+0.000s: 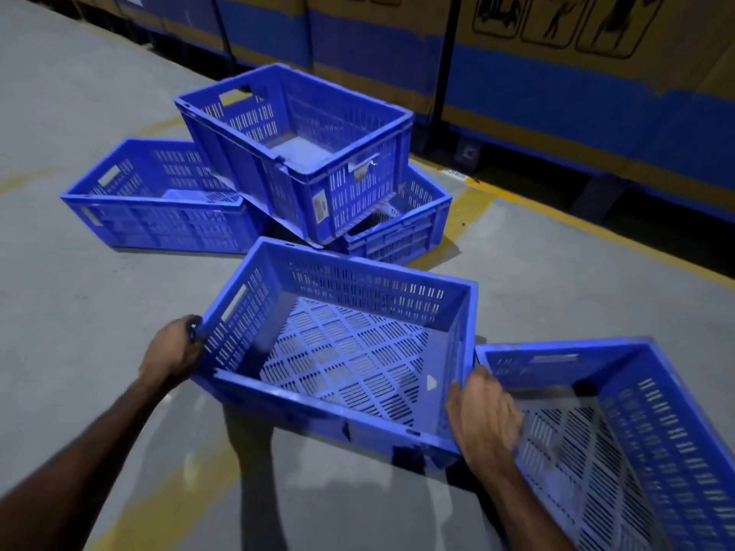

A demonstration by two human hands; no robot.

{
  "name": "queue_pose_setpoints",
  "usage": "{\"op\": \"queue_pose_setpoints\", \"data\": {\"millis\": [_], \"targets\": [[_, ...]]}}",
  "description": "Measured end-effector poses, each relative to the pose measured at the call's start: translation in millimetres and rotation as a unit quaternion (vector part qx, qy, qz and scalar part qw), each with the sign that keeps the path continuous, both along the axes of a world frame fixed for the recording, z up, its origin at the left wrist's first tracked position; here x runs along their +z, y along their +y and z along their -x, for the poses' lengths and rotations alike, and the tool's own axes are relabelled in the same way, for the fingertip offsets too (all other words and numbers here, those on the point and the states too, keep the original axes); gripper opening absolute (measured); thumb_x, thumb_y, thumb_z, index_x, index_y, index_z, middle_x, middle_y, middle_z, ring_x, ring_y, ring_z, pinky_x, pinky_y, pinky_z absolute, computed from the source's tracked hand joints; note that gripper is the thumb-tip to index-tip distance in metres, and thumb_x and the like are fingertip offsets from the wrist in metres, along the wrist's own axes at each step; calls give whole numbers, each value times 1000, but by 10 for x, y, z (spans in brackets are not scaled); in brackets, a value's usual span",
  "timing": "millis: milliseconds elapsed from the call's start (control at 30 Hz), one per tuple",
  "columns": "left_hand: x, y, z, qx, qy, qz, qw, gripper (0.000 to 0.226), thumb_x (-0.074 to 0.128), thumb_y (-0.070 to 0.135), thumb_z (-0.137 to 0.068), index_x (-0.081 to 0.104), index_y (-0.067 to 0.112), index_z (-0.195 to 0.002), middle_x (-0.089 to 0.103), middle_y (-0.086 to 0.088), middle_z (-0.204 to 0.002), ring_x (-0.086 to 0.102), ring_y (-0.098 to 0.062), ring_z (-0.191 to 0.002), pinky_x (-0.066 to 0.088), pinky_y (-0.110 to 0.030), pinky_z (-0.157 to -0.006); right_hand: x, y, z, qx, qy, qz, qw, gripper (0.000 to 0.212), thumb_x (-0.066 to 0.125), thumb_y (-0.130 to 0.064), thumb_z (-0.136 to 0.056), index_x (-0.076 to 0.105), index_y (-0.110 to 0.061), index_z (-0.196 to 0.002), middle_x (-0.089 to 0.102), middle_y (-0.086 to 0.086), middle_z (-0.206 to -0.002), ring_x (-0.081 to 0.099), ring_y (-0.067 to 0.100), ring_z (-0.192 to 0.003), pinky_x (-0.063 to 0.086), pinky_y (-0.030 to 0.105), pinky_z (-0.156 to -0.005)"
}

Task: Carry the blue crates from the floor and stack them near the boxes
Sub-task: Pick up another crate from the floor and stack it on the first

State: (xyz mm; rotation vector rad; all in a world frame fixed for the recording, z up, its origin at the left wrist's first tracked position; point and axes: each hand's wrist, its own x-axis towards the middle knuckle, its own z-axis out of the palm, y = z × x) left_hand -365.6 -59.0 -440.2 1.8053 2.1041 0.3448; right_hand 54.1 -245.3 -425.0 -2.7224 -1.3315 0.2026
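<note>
We see a held crate [338,351] of blue moulded plastic, smooth with a faint sheen, its walls slotted and its base a perforated lattice. Beyond the held crate, the tilted crate [302,153] carries a paper label on the same plastic. The floor [79,272] looks like matt grey concrete with worn yellow painted lines. Behind the tilted crate, the boxes [557,73] are matt brown cardboard with blue printed bands.

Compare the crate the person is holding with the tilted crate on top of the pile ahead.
The held crate is gripped at both ends by the left hand and right hand; the tilted crate is untouched, propped askew on the crates below. The held crate's perforated floor shows bare; the tilted crate has something pale lying flat on its floor. The tilted crate carries a label on its corner; none shows on the held crate. Both are blue, slotted and open-topped.
</note>
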Motion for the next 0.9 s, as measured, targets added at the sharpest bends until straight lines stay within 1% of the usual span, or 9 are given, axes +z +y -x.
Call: {"op": "queue_pose_setpoints", "data": {"millis": [67,133,233,367,467,600,733,833,900], "targets": [[94,-65,10,15,-15,14,1000,20,63,6,-89,72,8,-107,74,-21,-101,68,-41,-91,51,-42,-75,34,-14,13,8,1,-5,1000,28,45,-39,-101,54,-15,-114,71,3,-111,71,25,-104,53,36,-78],[150,-121,25,27,-30,26,999,23,63,1,-82,72,8,-102,73,-18,-95,67,-36,-84,50,-39,-72,44,-25,39,6,21,-21,1000,31,47,-38,-101,53,-13,-118,69,7,-115,70,29,-104,53,38,-79],[201,-199,54,56,-61,11,997,23,62,6,-77,71,9,-98,72,-15,-91,66,-34,-82,53,-39,-75,7,7,31,2,67,-56,996,36,52,-35,-99,53,-8,-122,65,15,-118,67,39,-104,52,45,-81],[339,-309,143,83,-87,-2,993,17,62,7,-77,70,7,-92,73,-16,-88,68,-36,-81,54,-41,-75,81,47,13,7,105,-63,992,35,52,-35,-98,54,-7,-118,62,17,-119,63,43,-105,51,47,-84],[596,-492,223,120,-95,7,988,16,61,-3,-82,70,6,-92,72,-16,-86,68,-36,-78,53,-39,-68,310,23,25,14,116,-58,991,37,54,-35,-97,55,-5,-120,62,20,-121,63,44,-105,49,47,-86],[1073,-766,391,134,-102,27,985,18,59,-5,-85,70,7,-93,72,-14,-87,68,-35,-79,52,-37,-65,843,20,57,30,126,-55,990,37,56,-34,-97,57,-6,-121,63,21,-122,63,45,-107,49,48,-87],[1724,-1062,568,151,-110,37,982,17,59,-5,-85,71,8,-87,72,-15,-79,68,-34,-69,52,-34,-60,1547,72,109,56,140,-49,987,35,57,-33,-97,58,-8,-121,64,21,-122,62,45,-109,48,49,-88],[2343,-1266,684,154,-106,35,982,18,60,-2,-85,71,12,-84,73,-13,-76,70,-34,-73,55,-38,-64,2169,150,131,82,144,-44,985,31,57,-34,-97,58,-10,-116,64,21,-119,62,44,-107,48,49,-89],[2794,-1387,753,150,-107,30,982,19,61,-1,-86,72,14,-82,72,-11,-75,69,-34,-73,55,-40,-67,2622,212,142,107,136,-46,984,28,56,-36,-96,58,-12,-110,65,20,-114,64,44,-102,51,49,-85]]}}
